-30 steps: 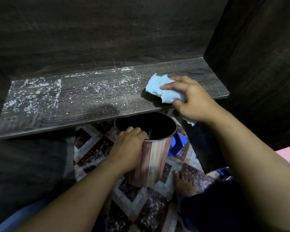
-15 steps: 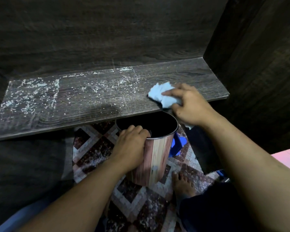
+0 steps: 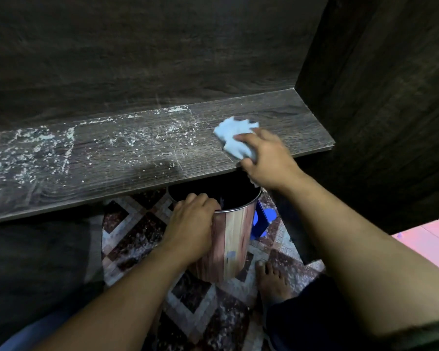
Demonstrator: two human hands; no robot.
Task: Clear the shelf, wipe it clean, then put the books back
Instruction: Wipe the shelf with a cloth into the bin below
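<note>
1. Clearing looks finished: the dark wooden shelf (image 3: 142,160) carries no books, and none show anywhere in view.
2. Wiping is under way, I judge. The right hand (image 3: 266,160) pinches a crumpled pale-blue cloth (image 3: 232,138) and presses it on the shelf's right part, near the front edge.
3. The board around the cloth looks clean, while white crumbs and dust (image 3: 36,150) cover the left end and speckle the middle, so most of the surface is left to do.
4. The left hand (image 3: 192,224) grips the rim of a wood-patterned bin (image 3: 231,239), held just below the shelf's front edge, probably to catch sweepings.
5. Putting the books back has not begun.
</note>
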